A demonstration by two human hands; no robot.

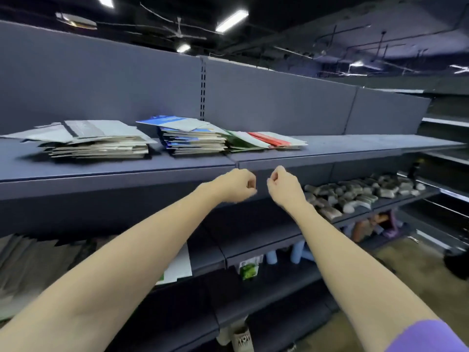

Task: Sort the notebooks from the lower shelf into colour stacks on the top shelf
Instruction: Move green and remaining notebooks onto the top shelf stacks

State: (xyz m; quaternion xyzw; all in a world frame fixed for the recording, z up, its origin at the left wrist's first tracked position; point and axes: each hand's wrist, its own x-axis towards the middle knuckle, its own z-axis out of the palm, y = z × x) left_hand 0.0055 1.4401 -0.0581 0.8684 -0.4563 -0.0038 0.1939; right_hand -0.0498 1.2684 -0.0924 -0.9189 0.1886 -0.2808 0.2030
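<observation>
Where the top shelf (330,148) runs across the middle of the view, the notebooks lie on it in piles set side by side; a grey-white stack (96,143) sits at the left, a blue stack (193,138) just right of it, and a low green pile (241,142) leans against the blue one's right side, with red notebooks (274,139) lying over the green pile's right part; the stacks are ragged, their covers skewed and overhanging. On a lower shelf, at the left, a white-and-green notebook (177,265) shows partly behind the left forearm. Both hands hang in front of the top shelf's front edge, just below it and near each other without touching; the left hand (236,185) has its fingers curled into a loose fist and grasps nothing; the right hand (284,186) is likewise clenched with nothing in it. A purple sleeve (426,336) shows at the lower right corner. Further right, on the shelf under the top one, lie many grey rolled bundles (360,194); below them stand pale blue bottles (297,252) and a small green-labelled packet (250,270); lit ceiling lamps (231,20) hang above the shelving's back panel (101,80).
</observation>
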